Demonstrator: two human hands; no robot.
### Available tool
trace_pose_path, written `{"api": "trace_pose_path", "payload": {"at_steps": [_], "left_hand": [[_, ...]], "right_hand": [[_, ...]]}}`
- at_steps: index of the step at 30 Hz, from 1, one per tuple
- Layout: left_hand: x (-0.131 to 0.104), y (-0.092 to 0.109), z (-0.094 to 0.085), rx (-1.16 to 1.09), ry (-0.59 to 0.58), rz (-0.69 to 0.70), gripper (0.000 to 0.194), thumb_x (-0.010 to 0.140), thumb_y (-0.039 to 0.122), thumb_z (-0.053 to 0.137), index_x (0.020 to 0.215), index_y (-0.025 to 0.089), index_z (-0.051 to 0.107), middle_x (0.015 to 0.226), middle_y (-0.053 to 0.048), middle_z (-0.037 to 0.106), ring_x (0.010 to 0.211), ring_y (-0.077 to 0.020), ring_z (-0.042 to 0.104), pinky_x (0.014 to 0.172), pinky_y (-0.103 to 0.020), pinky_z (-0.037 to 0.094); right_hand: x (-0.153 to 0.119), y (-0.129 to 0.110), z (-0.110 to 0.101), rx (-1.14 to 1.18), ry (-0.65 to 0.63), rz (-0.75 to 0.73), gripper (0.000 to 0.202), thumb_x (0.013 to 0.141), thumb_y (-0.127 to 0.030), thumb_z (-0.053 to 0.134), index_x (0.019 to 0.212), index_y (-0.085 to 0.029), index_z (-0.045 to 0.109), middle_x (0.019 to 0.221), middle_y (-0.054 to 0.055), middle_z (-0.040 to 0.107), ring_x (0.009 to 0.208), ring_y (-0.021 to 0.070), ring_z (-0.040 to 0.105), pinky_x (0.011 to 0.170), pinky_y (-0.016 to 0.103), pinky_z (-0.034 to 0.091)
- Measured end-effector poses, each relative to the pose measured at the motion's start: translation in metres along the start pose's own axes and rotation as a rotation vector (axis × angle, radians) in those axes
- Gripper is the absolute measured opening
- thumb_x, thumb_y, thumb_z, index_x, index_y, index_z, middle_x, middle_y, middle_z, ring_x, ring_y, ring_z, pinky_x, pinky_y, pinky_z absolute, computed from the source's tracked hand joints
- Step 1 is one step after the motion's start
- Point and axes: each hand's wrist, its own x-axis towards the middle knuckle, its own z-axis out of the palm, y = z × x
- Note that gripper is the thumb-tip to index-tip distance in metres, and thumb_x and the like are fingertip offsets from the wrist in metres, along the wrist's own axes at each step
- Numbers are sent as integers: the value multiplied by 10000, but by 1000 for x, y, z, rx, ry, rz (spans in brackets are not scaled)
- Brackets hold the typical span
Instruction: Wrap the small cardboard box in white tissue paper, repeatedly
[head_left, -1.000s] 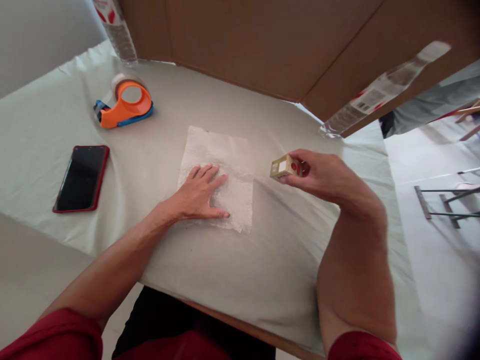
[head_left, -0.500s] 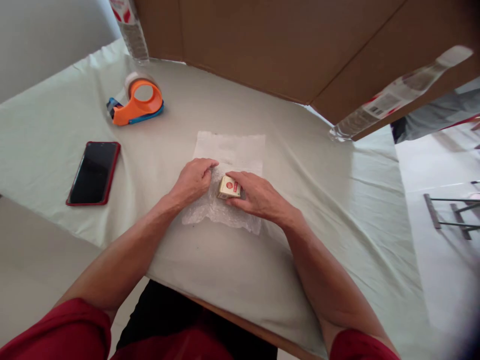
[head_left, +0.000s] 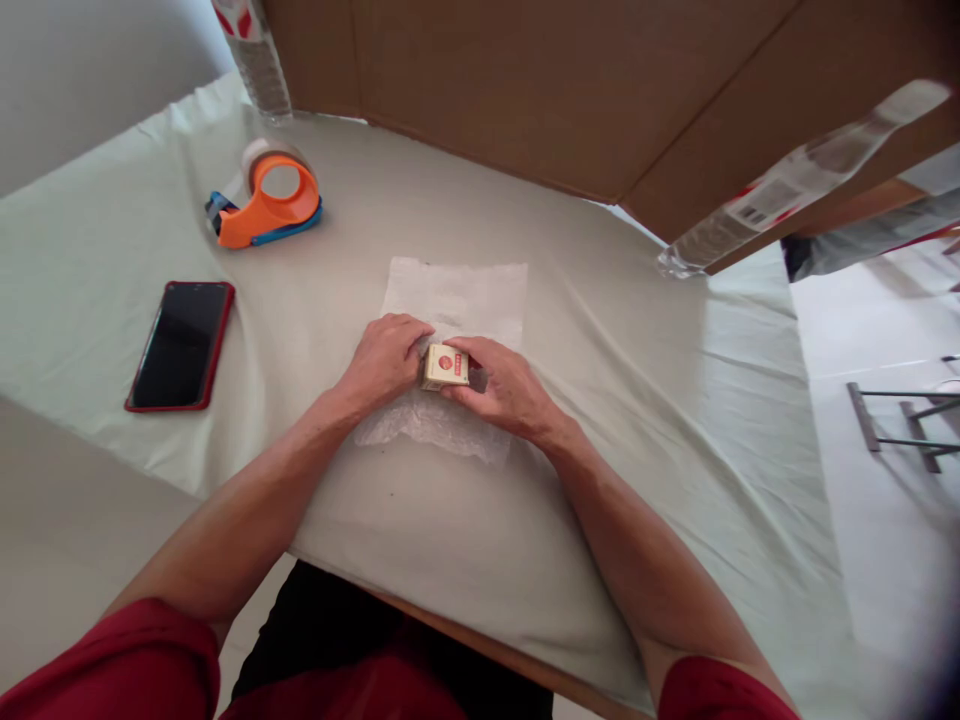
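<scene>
A small cream box with a red round mark lies over a sheet of bubble wrap on the cloth-covered table. My right hand is closed round the box's right end, thumb at the near side and fingers at the far side. Against the left side of the box is my left hand, its fingers curled at the bubble wrap. The tips of those fingers are partly hidden, so what they pinch is hard to make out.
An orange tape dispenser and a phone lie at the left. A brown cardboard panel stands behind, with clear bottles at its sides. A stool frame shows at the right.
The box has moved slightly left with my right hand and now meets my left hand. A person's forearm now shows behind the panel at the right.
</scene>
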Motion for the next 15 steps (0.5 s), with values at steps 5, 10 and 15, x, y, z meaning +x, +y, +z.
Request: {"api": "trace_pose_path", "payload": {"at_steps": [5, 10, 15], "left_hand": [[0, -2, 1, 25, -9, 20, 400, 825, 117, 458, 1116, 168, 728, 1177, -109, 747, 1126, -281, 657, 1018, -437, 499], [0, -3, 1, 57, -6, 62, 385, 812, 114, 462, 1083, 181, 728, 1169, -114, 745, 1124, -285, 656, 1001, -443, 498], [0, -2, 1, 37, -2, 63, 428, 759, 70, 457, 1068, 183, 730, 1162, -116, 746, 1135, -282, 653, 1021, -448, 486]], "right_hand": [[2, -3, -1, -93, -43, 11, 431, 830, -301, 662, 1250, -212, 626, 1186, 112, 733, 1062, 302, 663, 944, 447, 499], [1, -10, -7, -79, -72, 48, 405, 824, -263, 639, 1224, -201, 624, 1190, 114, 724, 1070, 292, 661, 936, 426, 499], [1, -10, -10, -78, -121, 39, 431, 833, -253, 634, 1261, -220, 591, 1234, 108, 702, 1129, 292, 641, 969, 431, 494]]}}
